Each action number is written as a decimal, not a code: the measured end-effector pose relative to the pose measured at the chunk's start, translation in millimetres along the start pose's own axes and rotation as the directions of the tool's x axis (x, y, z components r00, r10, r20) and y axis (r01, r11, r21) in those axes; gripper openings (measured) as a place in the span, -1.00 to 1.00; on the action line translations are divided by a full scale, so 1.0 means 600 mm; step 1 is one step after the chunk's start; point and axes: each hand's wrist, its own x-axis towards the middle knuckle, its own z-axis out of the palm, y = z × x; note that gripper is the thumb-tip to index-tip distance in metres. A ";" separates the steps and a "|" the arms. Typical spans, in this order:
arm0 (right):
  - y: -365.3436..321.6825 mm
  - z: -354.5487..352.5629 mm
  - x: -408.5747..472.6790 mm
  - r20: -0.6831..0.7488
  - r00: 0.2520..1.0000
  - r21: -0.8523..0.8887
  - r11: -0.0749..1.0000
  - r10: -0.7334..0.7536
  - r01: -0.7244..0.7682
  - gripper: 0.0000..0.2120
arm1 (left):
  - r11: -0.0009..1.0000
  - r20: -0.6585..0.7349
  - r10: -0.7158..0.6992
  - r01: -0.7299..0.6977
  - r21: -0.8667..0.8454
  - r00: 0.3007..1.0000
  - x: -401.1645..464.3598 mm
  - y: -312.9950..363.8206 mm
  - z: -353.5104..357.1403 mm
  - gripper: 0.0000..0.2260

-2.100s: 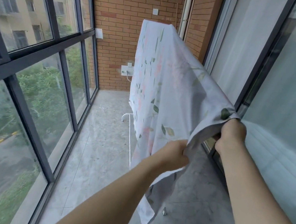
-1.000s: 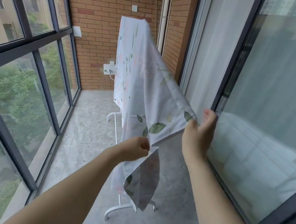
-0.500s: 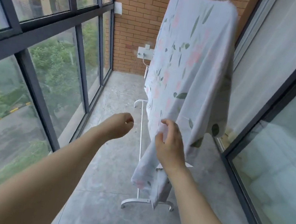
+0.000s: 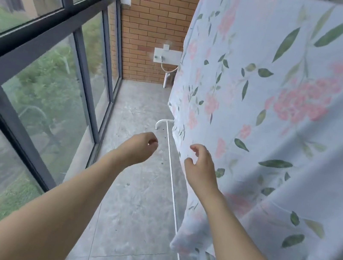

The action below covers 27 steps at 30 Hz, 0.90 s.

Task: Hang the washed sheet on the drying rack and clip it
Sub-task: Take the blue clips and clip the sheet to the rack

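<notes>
Head view, looking forward and down along a narrow glazed balcony. Flowered sheet (image 4: 279, 124) draped over the top of a white drying rack (image 4: 173, 188) on the right, hanging in a broad panel nearly to the floor, one bunched corner trailing low near the rack's near foot. Rack's floor bar running from near to far beside the sheet's left edge; top rail hidden under cloth. Windows (image 4: 41, 64) along the left, brick wall (image 4: 155, 26) at the far end.

Step in hand, by judgement: hanging largely done, smoothing or squaring the drape under way; clipping not yet begun. No clips visible anywhere. Next move probably calls for evening out the bunched lower corner, then fetching clips and pinning the sheet along the top rail.

Right hand (image 4: 201, 168) against the sheet's left edge, fingers loosely curled and parted, touching or nearly touching cloth, gripping nothing firmly. Left hand (image 4: 141, 146) over bare floor, well clear of the sheet, fingers curled loosely inward, empty.
</notes>
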 end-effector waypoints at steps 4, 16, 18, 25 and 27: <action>-0.012 0.026 0.092 0.007 0.999 0.064 0.997 0.050 -0.050 -0.64 | 0.999 0.021 0.047 -0.046 -0.028 0.999 0.102 -0.006 -0.024 -0.82; -0.019 0.125 0.504 0.035 0.997 0.094 0.993 0.073 -0.077 -0.66 | 0.993 0.011 0.011 -0.010 -0.120 1.000 0.507 -0.044 -0.090 -0.83; -0.028 0.130 0.575 0.037 0.996 0.112 0.991 0.075 -0.079 -0.64 | 0.992 0.014 0.002 0.000 -0.125 1.000 0.571 -0.047 -0.110 -0.83; -0.071 0.156 0.776 0.019 0.999 0.081 0.996 0.040 -0.042 -0.67 | 0.982 -0.020 0.000 -0.004 -0.187 1.000 0.772 -0.055 -0.181 -0.83; -0.081 0.167 0.839 0.003 0.999 0.065 0.997 0.036 -0.037 -0.67 | 0.976 -0.032 0.001 -0.008 -0.217 0.999 0.838 -0.059 -0.201 -0.82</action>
